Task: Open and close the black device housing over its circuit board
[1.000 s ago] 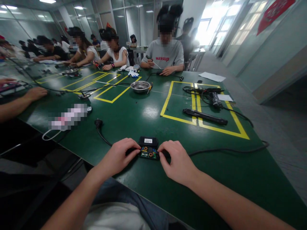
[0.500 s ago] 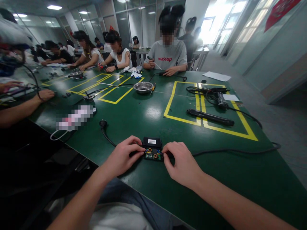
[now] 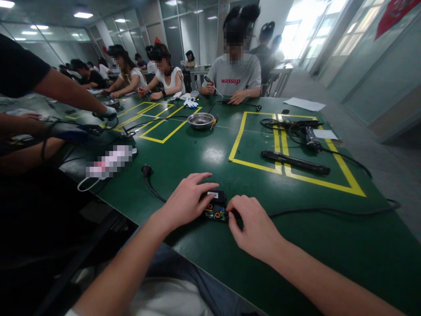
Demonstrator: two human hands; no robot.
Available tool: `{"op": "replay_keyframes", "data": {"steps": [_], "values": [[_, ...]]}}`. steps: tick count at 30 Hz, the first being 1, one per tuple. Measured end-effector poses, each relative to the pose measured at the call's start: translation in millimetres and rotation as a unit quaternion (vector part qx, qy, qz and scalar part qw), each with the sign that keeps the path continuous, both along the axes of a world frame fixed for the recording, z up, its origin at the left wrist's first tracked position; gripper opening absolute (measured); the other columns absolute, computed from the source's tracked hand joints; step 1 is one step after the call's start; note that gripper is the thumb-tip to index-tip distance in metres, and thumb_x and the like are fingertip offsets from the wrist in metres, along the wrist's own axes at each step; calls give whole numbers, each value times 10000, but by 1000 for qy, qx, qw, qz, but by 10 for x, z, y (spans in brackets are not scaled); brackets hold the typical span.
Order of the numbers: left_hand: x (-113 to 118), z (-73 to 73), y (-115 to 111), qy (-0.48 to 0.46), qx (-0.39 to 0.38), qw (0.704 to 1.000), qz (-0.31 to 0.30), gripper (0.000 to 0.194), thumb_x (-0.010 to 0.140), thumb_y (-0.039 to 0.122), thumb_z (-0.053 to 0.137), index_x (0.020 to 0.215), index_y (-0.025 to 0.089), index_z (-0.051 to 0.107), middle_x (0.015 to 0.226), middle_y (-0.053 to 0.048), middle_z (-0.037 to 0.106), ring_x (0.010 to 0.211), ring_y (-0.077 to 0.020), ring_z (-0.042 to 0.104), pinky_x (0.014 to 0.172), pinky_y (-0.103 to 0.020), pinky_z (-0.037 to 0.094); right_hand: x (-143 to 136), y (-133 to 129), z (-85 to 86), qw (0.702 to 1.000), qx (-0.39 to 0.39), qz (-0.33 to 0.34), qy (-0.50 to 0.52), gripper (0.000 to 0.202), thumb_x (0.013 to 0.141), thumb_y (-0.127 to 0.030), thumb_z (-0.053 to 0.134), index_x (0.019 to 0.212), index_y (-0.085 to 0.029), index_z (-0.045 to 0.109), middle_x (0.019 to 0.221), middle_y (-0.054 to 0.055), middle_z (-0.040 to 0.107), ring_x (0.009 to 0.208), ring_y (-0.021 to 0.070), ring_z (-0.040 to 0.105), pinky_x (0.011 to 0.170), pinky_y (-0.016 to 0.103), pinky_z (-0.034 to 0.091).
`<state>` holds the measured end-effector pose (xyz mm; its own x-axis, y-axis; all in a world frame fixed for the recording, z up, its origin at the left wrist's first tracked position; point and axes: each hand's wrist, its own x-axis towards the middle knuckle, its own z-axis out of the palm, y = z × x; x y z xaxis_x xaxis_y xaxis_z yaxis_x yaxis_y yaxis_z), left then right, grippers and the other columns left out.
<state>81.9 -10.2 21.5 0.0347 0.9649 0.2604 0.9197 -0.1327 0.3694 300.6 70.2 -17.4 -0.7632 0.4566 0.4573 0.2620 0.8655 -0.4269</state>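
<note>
An opened black case [image 3: 216,215] with a circuit board inside lies on the green table near its front edge. Just behind it is a black cover [image 3: 221,197] with a white label. My left hand [image 3: 189,197] hovers over the left part of the case and cover, fingers spread, nothing visible in its grasp. At the case's right end, my right hand [image 3: 253,221] pinches the edge where a black cable [image 3: 305,211] comes in; the exact thing between the fingertips is too small to tell. A plug [image 3: 146,170] on a second cable lies to the left.
Across the green table [image 3: 184,162], a metal bowl [image 3: 200,121] stands near the middle. A black rod [image 3: 296,162] and tangled cables lie right. A power strip [image 3: 110,161] is at left, where another person's gloved hands [image 3: 107,113] reach in. Several people sit beyond.
My left hand has lifted off the case's left end and moved up toward the cover, its fingers opening. My right hand stays at the right end. Another person's arms have come in at left.
</note>
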Motion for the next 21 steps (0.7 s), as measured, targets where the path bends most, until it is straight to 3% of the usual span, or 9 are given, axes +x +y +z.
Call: {"op": "replay_keyframes", "data": {"steps": [4,9,15,18,21], "values": [[-21,-9,135,15,-72,997,0,292,1099,336,648,1315,250,824,1415,-116,765,1310,-318,704,1157,-506,555,-2,2,-5,1000,-13,1,-7,156,931,-80,500,921,-226,554,861,38,652,801,227,586,754,372,396],[-45,9,90,13,-74,997,13,335,1044,430,740,1301,234,827,1333,-116,772,1222,-322,713,1089,-489,573,3,5,6,1000,-18,3,-18,148,942,-94,497,937,-219,575,866,42,651,806,229,585,745,375,388],[-68,-2,132,14,-76,997,-1,357,1013,349,797,1338,200,789,1252,-116,780,1153,-306,728,1028,-449,591,-3,5,23,999,-26,2,-28,144,935,-103,502,954,-226,573,873,52,662,802,236,594,744,384,408],[-70,13,108,16,-58,998,-9,288,1050,314,751,1307,189,791,1225,-113,787,1114,-285,739,997,-421,603,3,17,0,998,-52,-13,-19,184,928,-125,528,1075,-226,569,896,43,676,802,237,618,744,382,432],[-43,49,-26,-9,-13,999,-29,304,1071,326,729,1342,193,767,1261,-116,772,1143,-272,733,1017,-411,602,30,39,-23,996,-85,-21,-2,383,922,-134,523,1296,-211,503,938,37,693,817,243,642,772,390,469]]}}
